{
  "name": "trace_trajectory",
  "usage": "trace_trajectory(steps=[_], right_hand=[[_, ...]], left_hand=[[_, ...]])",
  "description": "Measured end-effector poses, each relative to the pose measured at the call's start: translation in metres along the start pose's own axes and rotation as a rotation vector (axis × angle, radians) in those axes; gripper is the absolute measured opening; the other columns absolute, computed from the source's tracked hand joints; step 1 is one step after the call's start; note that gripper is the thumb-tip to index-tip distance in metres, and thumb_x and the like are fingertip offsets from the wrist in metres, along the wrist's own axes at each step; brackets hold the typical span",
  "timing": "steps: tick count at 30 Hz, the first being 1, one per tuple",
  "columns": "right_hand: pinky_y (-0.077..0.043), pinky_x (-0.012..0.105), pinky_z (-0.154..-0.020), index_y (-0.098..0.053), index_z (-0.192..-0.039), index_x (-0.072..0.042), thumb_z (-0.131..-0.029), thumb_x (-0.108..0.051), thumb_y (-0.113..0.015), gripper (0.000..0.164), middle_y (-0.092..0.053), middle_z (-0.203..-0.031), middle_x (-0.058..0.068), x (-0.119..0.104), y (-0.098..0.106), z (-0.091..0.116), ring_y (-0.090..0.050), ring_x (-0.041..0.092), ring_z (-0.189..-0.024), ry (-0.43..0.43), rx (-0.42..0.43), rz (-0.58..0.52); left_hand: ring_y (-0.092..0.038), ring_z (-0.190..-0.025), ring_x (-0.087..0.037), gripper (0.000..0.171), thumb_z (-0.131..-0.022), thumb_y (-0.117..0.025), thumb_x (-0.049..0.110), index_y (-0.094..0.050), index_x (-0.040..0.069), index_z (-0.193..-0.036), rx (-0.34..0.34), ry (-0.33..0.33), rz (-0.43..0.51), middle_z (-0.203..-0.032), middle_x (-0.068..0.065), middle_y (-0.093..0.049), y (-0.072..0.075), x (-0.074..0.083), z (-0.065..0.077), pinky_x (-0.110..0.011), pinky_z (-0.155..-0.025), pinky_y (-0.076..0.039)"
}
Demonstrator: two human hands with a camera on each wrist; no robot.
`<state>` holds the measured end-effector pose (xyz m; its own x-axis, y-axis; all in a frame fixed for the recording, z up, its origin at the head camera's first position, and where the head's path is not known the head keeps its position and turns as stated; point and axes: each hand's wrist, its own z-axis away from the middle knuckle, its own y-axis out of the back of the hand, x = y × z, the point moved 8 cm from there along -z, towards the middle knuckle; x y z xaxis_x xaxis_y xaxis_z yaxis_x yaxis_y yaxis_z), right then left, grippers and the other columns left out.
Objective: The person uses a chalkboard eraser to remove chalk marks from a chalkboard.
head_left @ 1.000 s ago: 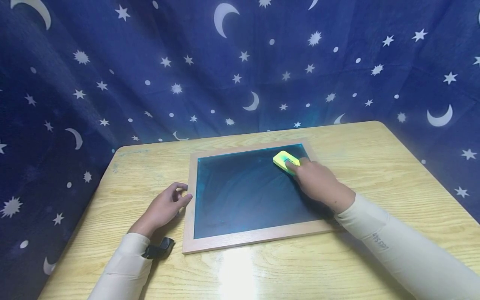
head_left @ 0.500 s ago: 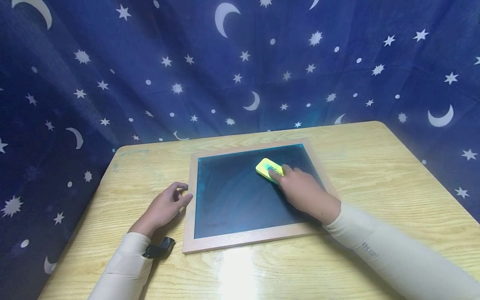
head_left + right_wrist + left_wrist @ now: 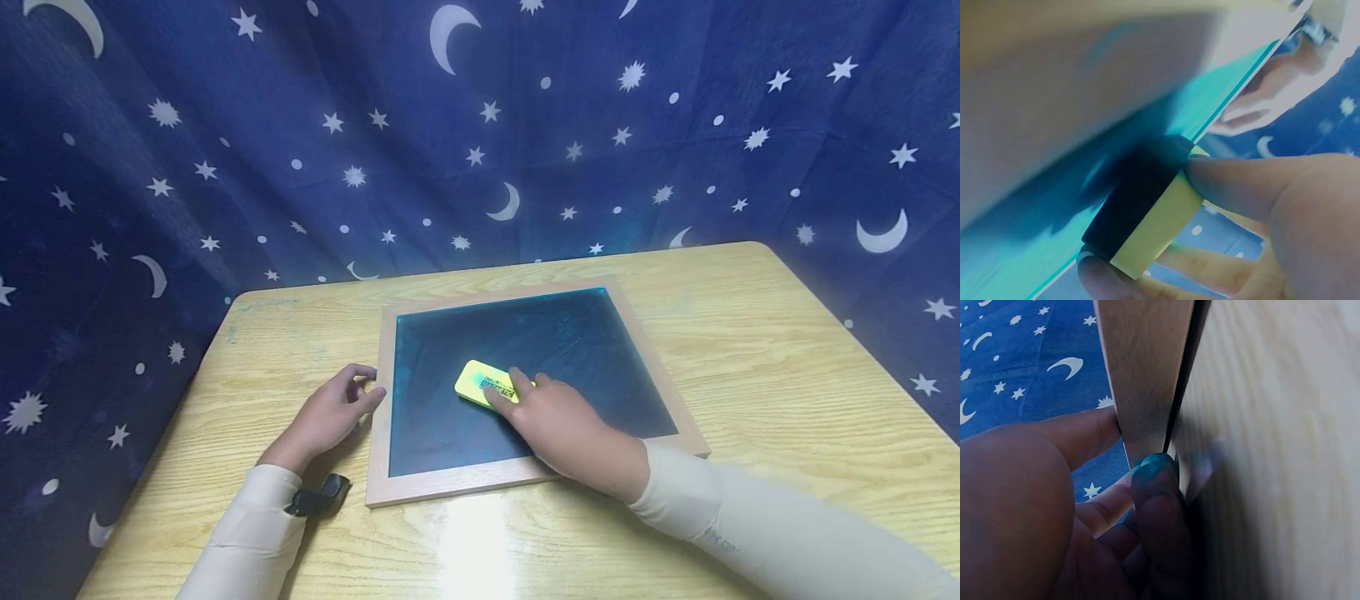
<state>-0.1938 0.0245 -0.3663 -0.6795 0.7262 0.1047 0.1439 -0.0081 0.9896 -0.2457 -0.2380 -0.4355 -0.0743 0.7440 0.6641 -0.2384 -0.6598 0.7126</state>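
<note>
A chalkboard point(image 3: 420, 417) with a pale wooden frame lies flat on the table. My right hand point(image 3: 573, 433) grips a yellow board eraser point(image 3: 474, 382) on the left-middle part of the dark surface. In the right wrist view, the thumb and fingers hold opposite sides of the eraser's yellow back, and its dark felt point(image 3: 1141, 187) faces the board. My left hand point(image 3: 326, 417) holds the left edge of the frame. The left wrist view has the thumb on one side of the frame edge point(image 3: 1144, 375) and a blue-smudged fingertip point(image 3: 1157, 472) low against it.
Under the board is a light wood-grain table point(image 3: 787, 392) with faint blue smears at its far left. Behind it hangs a dark blue curtain point(image 3: 420, 108) printed with moons and stars. A black strap point(image 3: 318, 497) sits at the left cuff.
My right hand has swept the eraser from the board's upper right down and leftward to the left-middle. The left hand and the board have stayed in place.
</note>
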Motion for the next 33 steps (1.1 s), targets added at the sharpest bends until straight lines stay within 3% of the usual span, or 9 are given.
trace_trajectory(steps=[7, 15, 20, 27, 33], right_hand=[[-0.059, 0.041, -0.071, -0.059, -0.138, -0.021, -0.086, -0.004, -0.075, 0.057, -0.063, -0.127, 0.02, -0.023, 0.003, 0.004, -0.069, 0.033, -0.089, 0.071, 0.005, 0.027], [-0.059, 0.039, -0.069, -0.06, -0.137, -0.02, -0.087, -0.003, -0.073, 0.054, -0.064, -0.125, 0.019, -0.021, 0.002, 0.003, -0.068, 0.03, -0.086, 0.092, -0.013, 0.022], [-0.058, 0.04, -0.066, -0.06, -0.138, -0.02, -0.088, -0.001, -0.069, 0.054, -0.063, -0.124, 0.02, -0.014, 0.001, 0.002, -0.067, 0.031, -0.086, 0.075, -0.022, -0.012], [-0.059, 0.047, -0.072, -0.06, -0.139, -0.017, -0.091, 0.0, -0.066, 0.052, -0.063, -0.123, 0.026, 0.007, 0.0, 0.004, -0.068, 0.039, -0.096, 0.019, -0.003, -0.05], [-0.058, 0.046, -0.067, -0.06, -0.139, -0.017, -0.09, 0.003, -0.067, 0.054, -0.063, -0.119, 0.026, 0.031, -0.002, 0.012, -0.067, 0.037, -0.089, -0.054, 0.008, -0.05]], left_hand=[[-0.057, -0.068, -0.016, 0.058, -0.101, -0.055, 0.047, -0.046, 0.006, -0.142, 0.002, 0.003, 0.002, -0.095, -0.007, -0.058, 0.0, 0.0, 0.0, -0.031, -0.067, -0.046], [-0.058, -0.068, -0.016, 0.057, -0.101, -0.056, 0.046, -0.046, 0.006, -0.141, 0.003, -0.004, -0.006, -0.095, -0.007, -0.059, 0.001, 0.0, -0.001, -0.031, -0.069, -0.046], [-0.058, -0.068, -0.016, 0.058, -0.101, -0.055, 0.047, -0.046, 0.006, -0.141, 0.001, -0.005, -0.01, -0.096, -0.007, -0.06, 0.0, -0.001, -0.001, -0.031, -0.069, -0.046], [-0.058, -0.067, -0.016, 0.057, -0.101, -0.056, 0.046, -0.046, 0.005, -0.141, 0.005, -0.006, 0.005, -0.094, -0.007, -0.059, 0.0, -0.001, -0.002, -0.032, -0.067, -0.046], [-0.058, -0.067, -0.016, 0.058, -0.101, -0.056, 0.047, -0.046, 0.006, -0.141, 0.005, -0.001, 0.004, -0.095, -0.007, -0.059, 0.0, -0.001, -0.001, -0.031, -0.068, -0.046]])
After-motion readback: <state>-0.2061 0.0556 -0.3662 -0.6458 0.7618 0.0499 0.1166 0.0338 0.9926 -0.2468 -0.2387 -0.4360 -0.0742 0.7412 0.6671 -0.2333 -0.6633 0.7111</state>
